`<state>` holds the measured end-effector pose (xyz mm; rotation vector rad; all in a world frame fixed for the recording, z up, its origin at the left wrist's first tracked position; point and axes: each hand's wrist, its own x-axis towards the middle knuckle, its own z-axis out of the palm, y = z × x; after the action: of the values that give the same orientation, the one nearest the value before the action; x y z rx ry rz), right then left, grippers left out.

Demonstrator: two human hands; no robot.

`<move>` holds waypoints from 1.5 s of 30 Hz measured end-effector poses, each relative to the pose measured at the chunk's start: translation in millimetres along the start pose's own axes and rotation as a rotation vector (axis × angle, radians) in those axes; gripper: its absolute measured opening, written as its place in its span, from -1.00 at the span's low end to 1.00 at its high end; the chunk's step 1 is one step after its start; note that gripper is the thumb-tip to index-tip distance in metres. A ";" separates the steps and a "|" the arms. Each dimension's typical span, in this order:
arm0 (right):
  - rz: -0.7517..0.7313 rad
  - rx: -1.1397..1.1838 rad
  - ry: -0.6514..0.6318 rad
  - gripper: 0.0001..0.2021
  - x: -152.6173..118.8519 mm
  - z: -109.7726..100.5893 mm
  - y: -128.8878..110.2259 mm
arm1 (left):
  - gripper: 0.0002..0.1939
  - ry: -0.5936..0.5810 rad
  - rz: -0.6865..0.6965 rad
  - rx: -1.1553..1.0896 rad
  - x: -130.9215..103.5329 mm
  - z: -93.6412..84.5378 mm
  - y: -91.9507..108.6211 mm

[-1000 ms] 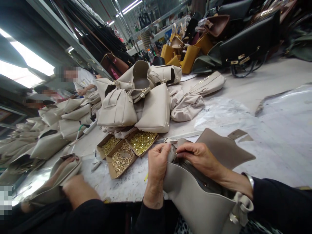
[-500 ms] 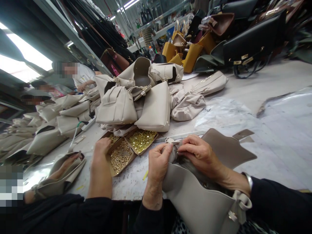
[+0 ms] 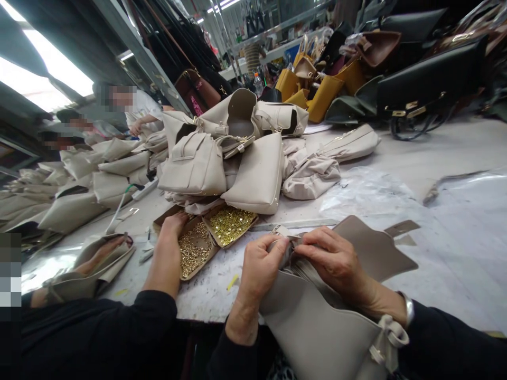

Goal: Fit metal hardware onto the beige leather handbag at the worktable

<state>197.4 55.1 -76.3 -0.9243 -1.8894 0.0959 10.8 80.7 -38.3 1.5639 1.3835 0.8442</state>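
A grey-beige leather bag [image 3: 317, 322] lies tilted across my lap at the table's front edge, its pointed flap [image 3: 376, 245] spread on the tabletop to the right. My left hand [image 3: 259, 264] pinches the bag's upper edge and a small strap end [image 3: 282, 230] between thumb and fingers. Close beside it, my right hand [image 3: 332, 258] has its fingertips pressed together at the same edge, on the bag's lining. Whatever small part lies between the right fingertips is hidden. A knotted strap [image 3: 390, 338] hangs at the bag's right side.
Left of my hands, trays of gold rivets [image 3: 194, 248] and gold studs [image 3: 229, 224] stand on the table [image 3: 209, 301]. A co-worker's hand [image 3: 170, 237] reaches into a tray; the other is inside a bag [image 3: 93, 272]. Beige bags [image 3: 253, 174] are piled behind.
The view has shifted slightly. The co-worker's hand has moved deeper into the back left tray. Both my hands stay at the bag's edge, with small finger movements.
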 end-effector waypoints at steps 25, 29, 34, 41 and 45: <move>0.178 0.065 0.012 -0.78 -7.7 2.5 -5.3 | -0.77 -0.043 0.086 0.069 -2.8 -0.3 4.7; 0.205 0.067 0.023 -0.78 -8.1 3.1 -6.0 | -0.76 -0.051 0.093 0.073 -3.5 -0.8 5.3; 0.290 0.105 0.011 -0.80 -7.3 5.3 -6.8 | -0.76 -0.062 0.105 0.069 -3.3 -2.6 5.5; 0.302 0.110 0.020 -0.81 -6.3 7.1 -7.4 | -0.73 -0.086 0.100 0.055 -1.4 -3.6 4.7; 0.303 0.092 0.015 -0.81 -6.3 7.7 -7.7 | -0.73 -0.096 0.097 0.072 -1.9 -3.2 5.4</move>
<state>188.3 48.1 -81.5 -1.1382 -1.7049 0.3541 9.8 79.3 -31.9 1.7161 1.2903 0.7736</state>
